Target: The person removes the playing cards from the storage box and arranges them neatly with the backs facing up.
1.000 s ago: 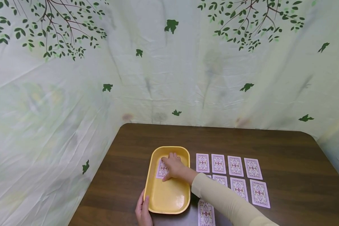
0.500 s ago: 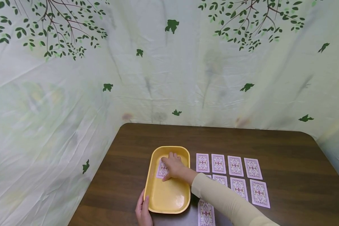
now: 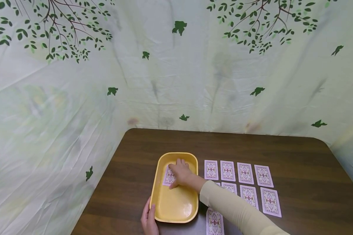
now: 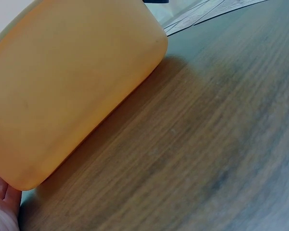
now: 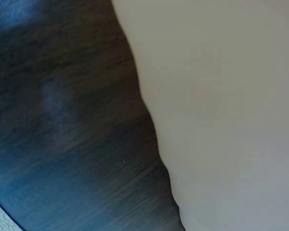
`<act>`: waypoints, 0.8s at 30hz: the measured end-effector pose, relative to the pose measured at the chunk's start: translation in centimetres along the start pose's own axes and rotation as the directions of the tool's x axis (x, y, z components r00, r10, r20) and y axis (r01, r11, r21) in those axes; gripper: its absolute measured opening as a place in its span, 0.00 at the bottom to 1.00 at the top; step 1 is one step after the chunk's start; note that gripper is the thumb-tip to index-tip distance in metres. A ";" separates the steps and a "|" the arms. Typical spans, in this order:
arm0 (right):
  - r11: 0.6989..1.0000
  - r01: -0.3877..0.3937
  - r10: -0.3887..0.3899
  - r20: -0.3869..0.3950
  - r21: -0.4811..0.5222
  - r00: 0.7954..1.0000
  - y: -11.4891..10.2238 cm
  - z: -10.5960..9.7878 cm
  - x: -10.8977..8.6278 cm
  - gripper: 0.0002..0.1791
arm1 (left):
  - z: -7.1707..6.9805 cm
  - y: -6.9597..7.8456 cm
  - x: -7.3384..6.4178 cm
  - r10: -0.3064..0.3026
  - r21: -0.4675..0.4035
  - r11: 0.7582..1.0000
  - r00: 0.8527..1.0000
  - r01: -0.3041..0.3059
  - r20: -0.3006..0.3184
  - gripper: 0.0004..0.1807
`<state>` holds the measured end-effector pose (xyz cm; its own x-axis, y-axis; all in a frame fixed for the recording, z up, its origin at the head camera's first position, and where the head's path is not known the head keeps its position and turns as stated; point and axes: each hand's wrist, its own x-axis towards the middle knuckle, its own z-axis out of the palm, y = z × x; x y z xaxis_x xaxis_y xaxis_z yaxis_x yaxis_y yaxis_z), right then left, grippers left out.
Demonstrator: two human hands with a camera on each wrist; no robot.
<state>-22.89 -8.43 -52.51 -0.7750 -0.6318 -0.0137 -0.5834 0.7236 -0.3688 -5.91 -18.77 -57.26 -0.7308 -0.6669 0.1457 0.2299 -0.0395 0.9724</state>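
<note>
A yellow tray (image 3: 176, 204) stands on the table, its near-left corner gripped by my left hand (image 3: 150, 220). In the left wrist view the tray wall (image 4: 77, 82) fills the upper left, and a little of the left hand (image 4: 2, 209) shows at its lower corner. Inside the tray lies a playing card (image 3: 168, 177), patterned back up. My right hand (image 3: 182, 173) rests over that card with its fingers spread, covering the card's right part. What lies under the palm is hidden. The right wrist view shows mostly a pale sleeve (image 5: 226, 115).
Right of the tray, several playing cards (image 3: 227, 170) lie face down in rows on the dark wooden table (image 3: 309, 176). The right sleeve (image 3: 235, 209) covers parts of the nearer rows. A leaf-printed cloth (image 3: 194, 81) hangs behind the table.
</note>
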 end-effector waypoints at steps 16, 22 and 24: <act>0.954 0.072 -0.062 0.046 -0.289 0.997 -1.2 -0.6 0.1 0.51 | -0.1 0.0 0.0 -0.002 -0.005 1.000 1.000 0.002 0.005 0.20; 0.946 0.076 -0.069 0.032 -0.316 0.997 -1.3 -0.6 0.0 0.47 | 0.0 0.3 -0.1 -0.035 0.018 0.999 0.999 0.035 -0.008 0.20; 0.950 0.079 -0.074 0.030 -0.303 0.997 -1.3 -0.6 0.0 0.44 | 0.1 0.4 0.0 -0.049 0.026 0.998 0.999 0.049 -0.011 0.21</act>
<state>-22.26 -9.24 -51.46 -0.7223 -0.6915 -0.0141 -0.6891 0.7212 -0.0702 -5.84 -18.69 -56.89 -0.7340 -0.6724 0.0957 0.1769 -0.0532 0.9828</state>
